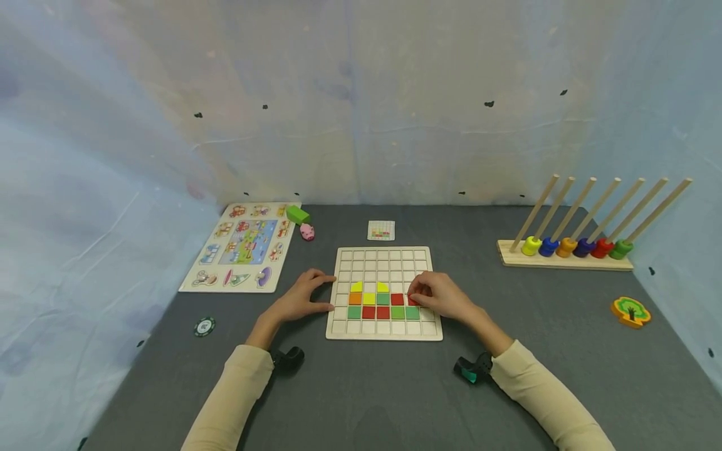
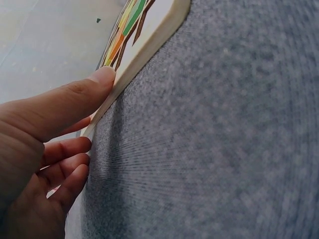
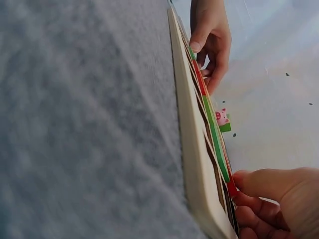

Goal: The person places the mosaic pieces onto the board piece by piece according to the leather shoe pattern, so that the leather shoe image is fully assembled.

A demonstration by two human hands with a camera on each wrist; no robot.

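Note:
A wooden grid board [image 1: 383, 332] lies flat on the dark table, with yellow, orange, green and red pieces in its middle rows. My right hand [image 1: 442, 295] is over the board's right side. Its thumb and fingers pinch a small red tile [image 1: 412, 300], also seen at the fingertips in the right wrist view; whether the tile is fully seated in its cell, I cannot tell. Along the board's left edge, my left hand [image 1: 301, 295] touches the rim with thumb and index finger spread apart. In the left wrist view the thumb [image 2: 75, 102] rests against that rim.
Behind the board lies a small pattern card [image 1: 381, 230]. To the left are a picture puzzle [image 1: 271, 247], a green block [image 1: 298, 215], a pink pig figure [image 1: 307, 232] and a poker chip [image 1: 204, 326]. A peg stand [image 1: 564, 260] and a tree piece [image 1: 630, 312] are on the right.

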